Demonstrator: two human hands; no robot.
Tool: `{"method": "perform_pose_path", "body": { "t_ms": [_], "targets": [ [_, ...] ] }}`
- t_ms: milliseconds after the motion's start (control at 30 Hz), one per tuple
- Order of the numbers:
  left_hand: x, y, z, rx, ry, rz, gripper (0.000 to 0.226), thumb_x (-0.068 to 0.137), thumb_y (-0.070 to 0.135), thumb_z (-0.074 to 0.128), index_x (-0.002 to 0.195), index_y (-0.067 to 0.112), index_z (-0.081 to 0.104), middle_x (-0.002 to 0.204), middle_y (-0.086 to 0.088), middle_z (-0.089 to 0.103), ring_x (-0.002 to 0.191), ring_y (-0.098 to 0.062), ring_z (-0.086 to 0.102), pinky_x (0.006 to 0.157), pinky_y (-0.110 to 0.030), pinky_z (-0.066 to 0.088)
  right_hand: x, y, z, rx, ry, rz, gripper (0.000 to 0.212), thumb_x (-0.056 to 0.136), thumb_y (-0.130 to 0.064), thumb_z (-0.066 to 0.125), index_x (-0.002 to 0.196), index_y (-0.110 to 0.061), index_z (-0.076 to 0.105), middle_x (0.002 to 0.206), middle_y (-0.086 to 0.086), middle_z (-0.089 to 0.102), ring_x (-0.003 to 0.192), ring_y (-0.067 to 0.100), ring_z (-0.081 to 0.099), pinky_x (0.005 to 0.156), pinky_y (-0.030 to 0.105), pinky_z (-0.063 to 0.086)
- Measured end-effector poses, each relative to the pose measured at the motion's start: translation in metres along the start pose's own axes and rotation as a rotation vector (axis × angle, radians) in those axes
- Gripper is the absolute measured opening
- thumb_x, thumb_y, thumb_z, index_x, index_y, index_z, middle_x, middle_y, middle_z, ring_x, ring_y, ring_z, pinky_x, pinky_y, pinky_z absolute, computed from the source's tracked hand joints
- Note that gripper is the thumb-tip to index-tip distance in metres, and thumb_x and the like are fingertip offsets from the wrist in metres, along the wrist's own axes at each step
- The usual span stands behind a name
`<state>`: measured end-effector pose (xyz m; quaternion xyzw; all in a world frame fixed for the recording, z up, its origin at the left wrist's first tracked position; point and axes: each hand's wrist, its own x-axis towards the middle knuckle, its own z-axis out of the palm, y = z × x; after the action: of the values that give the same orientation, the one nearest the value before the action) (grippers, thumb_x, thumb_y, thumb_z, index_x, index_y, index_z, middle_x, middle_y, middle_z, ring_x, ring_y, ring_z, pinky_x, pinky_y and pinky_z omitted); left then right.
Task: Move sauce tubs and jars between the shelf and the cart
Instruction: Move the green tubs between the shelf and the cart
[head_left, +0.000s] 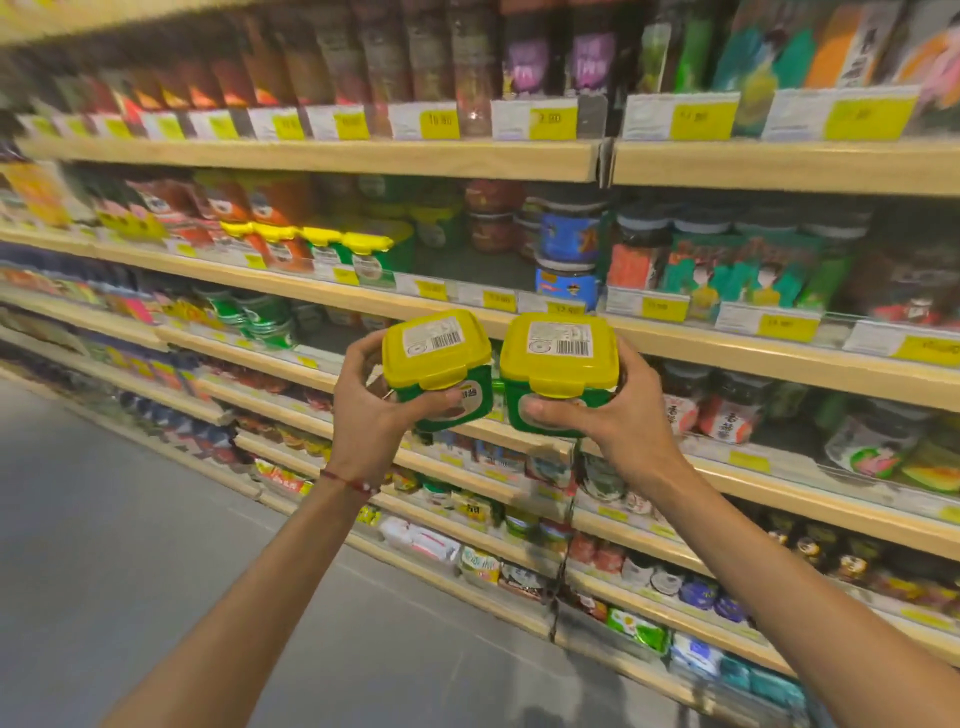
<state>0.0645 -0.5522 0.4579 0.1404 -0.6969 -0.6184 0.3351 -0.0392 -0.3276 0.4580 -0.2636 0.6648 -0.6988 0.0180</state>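
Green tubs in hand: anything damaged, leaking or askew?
Nothing stands out. Left hand holds one green tub, right hand the other tub; both yellow lids look seated and no spill shows. Both tubs tilt slightly. The shelf behind has an empty gap.

One head-worn camera looked forward and slightly down, wide-angle, close on the shelf (332, 158) rows running off to the left, with the floor (104, 519) lower left and everything within arm's reach.

Wooden shelves (332, 158) run far left to near right, holding green tubs (366, 254) with yellow lids at centre, jars (569, 236) right (labels blurred).
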Motion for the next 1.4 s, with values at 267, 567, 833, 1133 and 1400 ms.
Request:
{"method": "perform_pose_path", "body": {
  "t_ms": [267,567,833,1133,1400],
  "targets": [
    [0.104,-0.015,-0.022,0.013,0.035,0.106,0.088,0.057,-0.002,0.094,0.133,0.004,0.051,0.115,0.008,0.069,0.106,-0.006,0.068,0.081,-0.022,0.057,0.098,0.017,0.062,0.033,-0.023,-0.068,0.08,0.057,-0.021,0.102,0.126,-0.012,0.064,0.117,0.001,0.077,0.108,0.021,0.074,0.092,0.039,0.059],
    [0.191,-0.026,-0.071,0.003,0.02,0.266,0.1,0.053,0.026,0.096,0.137,0.008,0.046,0.133,-0.006,0.058,0.119,-0.017,0.064,0.092,-0.041,0.059,0.157,0.026,0.132,0.037,0.016,-0.087,0.083,0.059,-0.016,0.097,0.134,-0.011,0.06,0.121,0.002,0.076,0.111,0.02,0.073,0.093,0.034,0.059],
    [0.275,-0.044,-0.133,0.039,-0.08,0.362,0.104,0.055,0.03,0.096,0.139,0.006,0.041,0.136,-0.006,0.054,0.125,-0.022,0.058,0.099,-0.051,0.054,0.188,0.038,0.215,0.061,0.179,-0.116,0.084,0.059,-0.001,0.096,0.134,-0.006,0.059,0.121,0.005,0.076,0.11,0.021,0.073,0.088,0.028,0.058],
    [0.329,-0.05,-0.169,0.05,-0.176,0.393,0.102,0.059,0.03,0.097,0.142,0.01,0.042,0.138,-0.007,0.054,0.13,-0.024,0.056,0.099,-0.054,0.054,0.206,0.038,0.27,0.032,0.286,-0.167,0.088,0.055,-0.007,0.099,0.133,-0.007,0.058,0.122,0.006,0.075,0.113,0.025,0.072,0.091,0.035,0.06],
    [0.352,-0.06,-0.169,0.033,-0.187,0.386,0.101,0.063,0.028,0.096,0.145,0.008,0.041,0.137,-0.011,0.058,0.13,-0.026,0.056,0.101,-0.053,0.052,0.218,0.033,0.281,-0.022,0.294,-0.191,0.086,0.055,-0.011,0.098,0.132,-0.009,0.059,0.12,0.004,0.075,0.111,0.021,0.072,0.088,0.032,0.06]
  ]
}}
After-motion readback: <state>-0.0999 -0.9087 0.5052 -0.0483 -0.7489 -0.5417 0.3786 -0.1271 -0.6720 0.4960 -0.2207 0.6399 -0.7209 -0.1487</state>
